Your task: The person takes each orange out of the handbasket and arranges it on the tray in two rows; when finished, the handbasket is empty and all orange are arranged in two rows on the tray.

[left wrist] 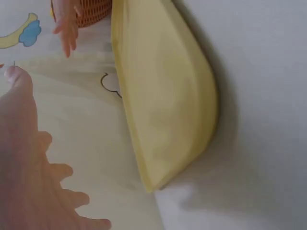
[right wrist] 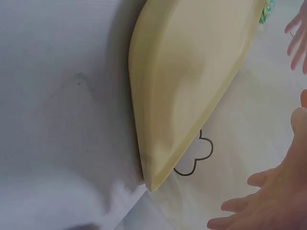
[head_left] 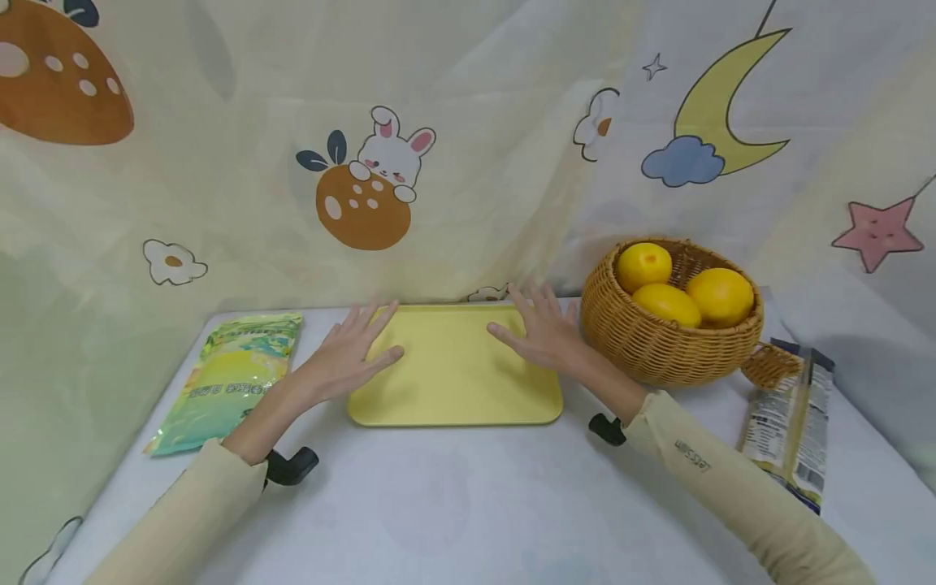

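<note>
Pale sleeves (head_left: 186,516) lie nearest us, reaching over the table (head_left: 439,504). Beyond them we see the tray (head_left: 457,366), flat at the table's back, mid-way along, near the cloth (head_left: 497,211). Left of it lies a bag (head_left: 237,366), partly hidden by our left forearm (head_left: 281,410); on the right, a basket (head_left: 643,353) of yellow fruit (head_left: 720,296) crowds our right hand (head_left: 544,333), and a small wicker piece (head_left: 769,366) overlaps a packet (head_left: 793,439). Our left hand (head_left: 347,353) and right hand hang by the tray's two ends, fingers (left wrist: 74,197) straight, spread wide, released from any grip.
</note>
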Tool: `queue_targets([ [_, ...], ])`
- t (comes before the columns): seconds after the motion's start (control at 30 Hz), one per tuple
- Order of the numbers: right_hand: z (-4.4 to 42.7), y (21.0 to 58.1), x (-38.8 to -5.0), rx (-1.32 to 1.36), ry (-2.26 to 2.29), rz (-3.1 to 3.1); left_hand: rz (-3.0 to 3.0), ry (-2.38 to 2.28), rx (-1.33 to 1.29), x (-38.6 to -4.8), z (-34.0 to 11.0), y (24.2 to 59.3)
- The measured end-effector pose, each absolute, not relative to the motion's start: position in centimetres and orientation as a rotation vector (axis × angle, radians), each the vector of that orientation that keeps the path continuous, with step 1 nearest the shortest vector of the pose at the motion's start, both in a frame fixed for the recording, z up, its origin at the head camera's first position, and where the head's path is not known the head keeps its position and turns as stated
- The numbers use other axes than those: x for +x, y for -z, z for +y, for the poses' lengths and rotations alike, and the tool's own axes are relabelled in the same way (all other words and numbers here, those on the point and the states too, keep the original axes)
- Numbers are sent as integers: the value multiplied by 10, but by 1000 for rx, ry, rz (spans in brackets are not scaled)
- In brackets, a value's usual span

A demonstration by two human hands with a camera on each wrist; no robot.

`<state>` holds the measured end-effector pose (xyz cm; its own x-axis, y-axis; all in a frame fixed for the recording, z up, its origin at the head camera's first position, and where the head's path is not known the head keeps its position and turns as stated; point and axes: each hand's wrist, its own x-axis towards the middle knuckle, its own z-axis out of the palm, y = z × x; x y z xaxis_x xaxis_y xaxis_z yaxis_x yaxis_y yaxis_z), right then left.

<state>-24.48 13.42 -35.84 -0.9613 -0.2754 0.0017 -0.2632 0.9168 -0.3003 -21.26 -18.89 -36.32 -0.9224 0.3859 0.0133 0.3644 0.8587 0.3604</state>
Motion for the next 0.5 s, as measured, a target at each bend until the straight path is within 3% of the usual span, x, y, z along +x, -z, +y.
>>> queue_targets([
  [0.23,139,353,-241,-631,771,2975,2865,-920,562,-205,-203,373],
  [0.37,143,335,-231,-765,1014,2823,2842,-1014,484,-195,-212,377],
  [0.5,153,309,-224,-728,1157,2692,2841,-999,411,-187,-219,382],
])
